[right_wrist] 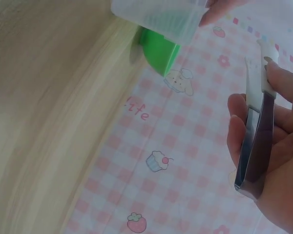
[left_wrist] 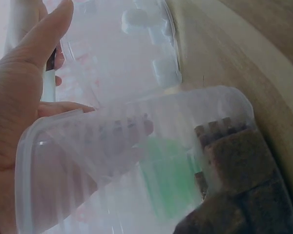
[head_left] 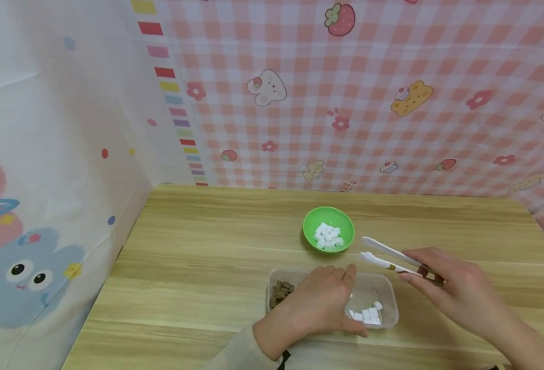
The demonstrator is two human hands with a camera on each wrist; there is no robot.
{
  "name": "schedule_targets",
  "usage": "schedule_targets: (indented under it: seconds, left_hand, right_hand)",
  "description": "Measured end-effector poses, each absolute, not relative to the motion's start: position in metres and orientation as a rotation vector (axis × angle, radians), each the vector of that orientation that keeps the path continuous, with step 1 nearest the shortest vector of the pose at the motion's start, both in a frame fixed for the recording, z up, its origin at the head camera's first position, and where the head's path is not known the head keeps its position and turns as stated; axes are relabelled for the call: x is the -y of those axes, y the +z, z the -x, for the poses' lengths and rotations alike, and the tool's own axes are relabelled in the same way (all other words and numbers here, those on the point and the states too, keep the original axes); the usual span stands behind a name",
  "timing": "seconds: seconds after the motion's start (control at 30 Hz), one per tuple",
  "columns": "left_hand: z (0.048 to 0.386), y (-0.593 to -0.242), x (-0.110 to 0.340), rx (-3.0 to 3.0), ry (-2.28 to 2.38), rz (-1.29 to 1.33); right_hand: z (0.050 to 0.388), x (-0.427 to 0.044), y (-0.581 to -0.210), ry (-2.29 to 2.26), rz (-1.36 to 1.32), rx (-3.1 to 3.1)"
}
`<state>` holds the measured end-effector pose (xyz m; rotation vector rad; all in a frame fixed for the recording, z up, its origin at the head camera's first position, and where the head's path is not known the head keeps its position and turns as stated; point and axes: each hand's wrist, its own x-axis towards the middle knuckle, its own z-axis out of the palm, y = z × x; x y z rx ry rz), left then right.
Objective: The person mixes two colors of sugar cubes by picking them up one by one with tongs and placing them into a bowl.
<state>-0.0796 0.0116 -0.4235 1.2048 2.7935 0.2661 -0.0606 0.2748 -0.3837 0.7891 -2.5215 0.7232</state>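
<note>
A clear plastic container [head_left: 393, 300] sits on the table, with brown cubes [head_left: 281, 293] at its left and several white cubes [head_left: 368, 314] at its right. My left hand [head_left: 320, 298] spans its middle and grips it, thumb at the near side and fingers at the far side; the palm hides part of the inside. In my right hand [head_left: 461, 288] are white tongs [head_left: 390, 251] with dark handles, held right of the container. Their tips stand apart with nothing between them. Beyond the container, a green bowl [head_left: 308, 235] holds a pile of white cubes [head_left: 328, 235].
The wooden table [head_left: 198, 267] meets a pink checked cloth [head_left: 299, 56] at the back. A white cloth with cartoon prints [head_left: 91, 103] hangs along the left side.
</note>
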Motion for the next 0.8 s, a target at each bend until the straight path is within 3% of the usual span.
schedule_targets:
  seconds: [0.8]
  left_hand:
    - [0.078,-0.408,0.069,-2.858,0.397,-1.107]
  right_hand:
    - [0.064,-0.24,-0.376,0.71,-0.904,2.451]
